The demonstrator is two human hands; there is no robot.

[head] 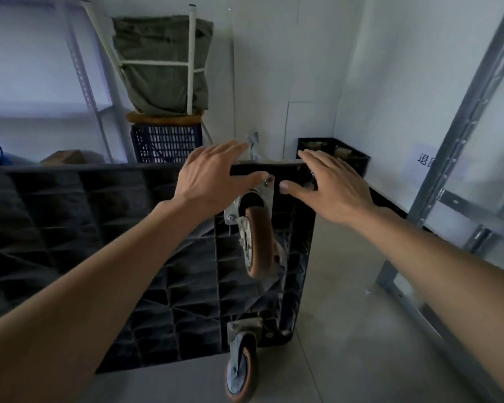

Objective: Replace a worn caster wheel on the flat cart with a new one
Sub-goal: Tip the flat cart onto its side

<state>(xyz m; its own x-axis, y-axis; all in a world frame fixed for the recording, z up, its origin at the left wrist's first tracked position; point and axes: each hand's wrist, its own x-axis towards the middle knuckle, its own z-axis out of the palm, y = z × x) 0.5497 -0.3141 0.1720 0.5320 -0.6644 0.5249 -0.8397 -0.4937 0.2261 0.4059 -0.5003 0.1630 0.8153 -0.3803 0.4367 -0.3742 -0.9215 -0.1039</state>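
Flat cart (99,242) stands tipped up on its side on the floor (346,330), black ribbed underside facing the camera, top edge running across mid-frame. Two casters show on the cart's right end: upper caster wheel (258,242), tan tread, grey hub, metal mount plate (266,189) bolted near the cart's top right corner; lower caster wheel (240,373) at the bottom right corner, touching the floor, blurred. Left hand (213,175) is released, fingers straight and spread, reaching over the cart's top edge just left of the mount plate, thumb tip at the plate's upper corner; can't tell if it presses. Right hand (329,181) also released, fingers straight, hovering at the top right corner, thumb pointing toward the plate; contact w/ cart unclear. Neither hand grasps anything. Behind cart: blue crate (166,144) against the wall, folded green cloth w/ white frame (163,62) stacked on it, black crate (335,154) in the room corner. Grey metal rack (460,146) on the right, paper label (425,161) on the wall beside it.
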